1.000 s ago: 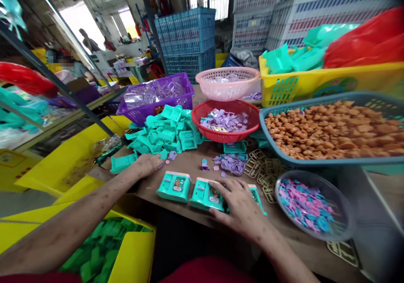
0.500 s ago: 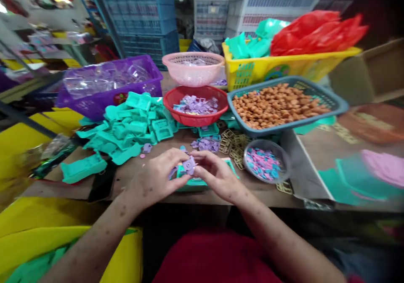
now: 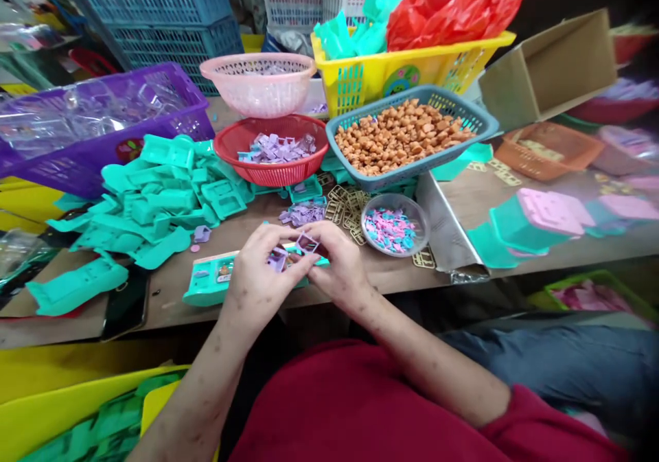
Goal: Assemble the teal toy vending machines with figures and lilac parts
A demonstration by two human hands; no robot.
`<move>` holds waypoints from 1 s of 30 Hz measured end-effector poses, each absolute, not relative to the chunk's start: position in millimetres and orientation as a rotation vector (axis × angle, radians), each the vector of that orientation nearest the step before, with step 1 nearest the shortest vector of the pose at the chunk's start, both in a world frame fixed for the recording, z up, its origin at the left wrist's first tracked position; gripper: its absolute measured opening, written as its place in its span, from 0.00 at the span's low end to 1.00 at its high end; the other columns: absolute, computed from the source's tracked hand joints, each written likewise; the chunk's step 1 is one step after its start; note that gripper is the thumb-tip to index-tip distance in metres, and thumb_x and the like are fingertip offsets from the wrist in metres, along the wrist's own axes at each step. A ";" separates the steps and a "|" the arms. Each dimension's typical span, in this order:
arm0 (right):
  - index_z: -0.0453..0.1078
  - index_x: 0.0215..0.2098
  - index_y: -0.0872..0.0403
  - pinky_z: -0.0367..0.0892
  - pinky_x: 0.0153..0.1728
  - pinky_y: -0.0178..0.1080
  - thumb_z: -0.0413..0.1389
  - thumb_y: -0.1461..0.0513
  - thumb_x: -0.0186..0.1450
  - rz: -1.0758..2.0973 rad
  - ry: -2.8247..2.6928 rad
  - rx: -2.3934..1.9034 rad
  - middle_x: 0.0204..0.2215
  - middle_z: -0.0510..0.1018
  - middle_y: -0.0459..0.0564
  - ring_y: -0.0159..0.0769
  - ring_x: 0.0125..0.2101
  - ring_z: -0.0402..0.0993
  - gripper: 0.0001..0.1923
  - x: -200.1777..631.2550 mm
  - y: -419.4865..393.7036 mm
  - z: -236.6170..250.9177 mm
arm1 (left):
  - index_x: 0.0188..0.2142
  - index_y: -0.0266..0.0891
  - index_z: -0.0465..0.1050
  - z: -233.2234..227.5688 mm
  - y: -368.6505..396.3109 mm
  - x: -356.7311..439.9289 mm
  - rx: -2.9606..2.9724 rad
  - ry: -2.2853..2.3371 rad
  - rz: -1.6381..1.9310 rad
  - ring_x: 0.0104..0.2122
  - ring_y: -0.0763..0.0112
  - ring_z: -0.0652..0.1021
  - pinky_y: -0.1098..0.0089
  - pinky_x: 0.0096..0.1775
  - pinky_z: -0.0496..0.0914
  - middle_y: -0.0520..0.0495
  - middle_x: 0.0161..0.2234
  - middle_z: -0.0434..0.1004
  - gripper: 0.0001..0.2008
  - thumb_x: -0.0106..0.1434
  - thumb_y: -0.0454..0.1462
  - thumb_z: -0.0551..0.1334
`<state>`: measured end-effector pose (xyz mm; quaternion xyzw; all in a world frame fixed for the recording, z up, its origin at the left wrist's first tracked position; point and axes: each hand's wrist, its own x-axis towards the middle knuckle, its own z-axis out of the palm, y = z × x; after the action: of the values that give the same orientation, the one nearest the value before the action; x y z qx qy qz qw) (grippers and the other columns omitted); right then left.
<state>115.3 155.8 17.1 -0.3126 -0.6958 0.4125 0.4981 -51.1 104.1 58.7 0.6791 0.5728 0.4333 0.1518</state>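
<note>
Close together above the front of the table, my left hand (image 3: 260, 273) and my right hand (image 3: 340, 263) both have their fingers closed. A small purple square frame (image 3: 307, 242) is pinched at the fingertips of my right hand. Between the thumb and fingers of my left hand sits another small purple plastic piece (image 3: 278, 260), partly hidden. Beneath the hands lies a long teal plastic part (image 3: 203, 290) with small coloured details, its middle covered by my left hand. Just behind the hands is a little heap of purple pieces (image 3: 303, 213).
Teal parts (image 3: 169, 201) are piled at the left, before a purple basket (image 3: 123, 129). Behind stand a red basket (image 3: 247, 172) and a grey-blue basket (image 3: 412, 174) of brown pieces. A clear bowl (image 3: 423, 232) is right; a dark phone (image 3: 125, 307) lies left.
The view has swung to the right and down. Earlier a purple piece with a round centre showed between my fingertips; now an open square frame shows there.
</note>
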 end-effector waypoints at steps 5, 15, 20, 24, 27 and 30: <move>0.60 0.73 0.42 0.81 0.59 0.49 0.62 0.58 0.73 0.975 -1.746 -0.732 0.66 0.76 0.53 0.44 0.59 0.81 0.32 141.8 159.5 27.0 | 0.55 0.47 0.74 70.5 116.7 -55.6 1.865 1.716 1.317 0.46 0.63 0.86 0.64 0.47 0.81 0.49 0.49 0.86 0.14 0.72 0.42 0.68; 0.70 0.67 0.48 0.71 0.63 0.67 0.76 0.40 0.57 0.475 -2.018 -1.451 0.71 0.64 0.66 0.66 0.70 0.64 0.46 161.0 146.3 -43.2 | 0.58 0.41 0.77 59.9 203.4 -89.4 2.805 1.024 0.031 0.49 0.59 0.83 0.63 0.51 0.77 0.41 0.51 0.83 0.14 0.77 0.39 0.60; 0.76 0.57 0.47 0.67 0.68 0.57 0.73 0.52 0.63 0.588 -2.095 -1.161 0.67 0.73 0.58 0.54 0.68 0.71 0.27 177.0 172.1 -46.2 | 0.55 0.41 0.80 46.3 224.0 -75.8 2.900 0.878 -0.154 0.44 0.59 0.82 0.65 0.45 0.76 0.41 0.50 0.81 0.12 0.79 0.39 0.60; 0.72 0.63 0.49 0.61 0.72 0.63 0.76 0.41 0.56 0.587 -2.043 -1.236 0.71 0.70 0.61 0.58 0.71 0.66 0.44 172.7 171.6 -47.8 | 0.55 0.43 0.81 48.6 226.6 -69.4 2.891 0.787 -0.163 0.46 0.62 0.82 0.67 0.47 0.76 0.42 0.51 0.81 0.13 0.80 0.40 0.59; 0.66 0.68 0.50 0.64 0.69 0.66 0.78 0.41 0.54 0.597 -2.012 -1.321 0.72 0.65 0.66 0.63 0.72 0.62 0.52 161.1 166.0 -55.5 | 0.55 0.42 0.81 49.3 226.6 -65.6 2.862 0.714 -0.129 0.49 0.61 0.83 0.66 0.50 0.77 0.42 0.53 0.81 0.12 0.80 0.39 0.60; 0.66 0.68 0.51 0.65 0.69 0.63 0.77 0.45 0.56 0.600 -2.023 -1.255 0.71 0.66 0.66 0.62 0.70 0.63 0.49 158.2 167.9 -62.0 | 0.55 0.40 0.81 46.9 225.7 -62.3 2.865 0.700 -0.084 0.53 0.59 0.83 0.63 0.53 0.78 0.40 0.57 0.82 0.12 0.78 0.36 0.61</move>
<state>158.2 167.9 -62.0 -0.4813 -0.7760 0.2301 0.3365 -62.3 225.7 46.9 0.9666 0.2363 -0.0285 0.0955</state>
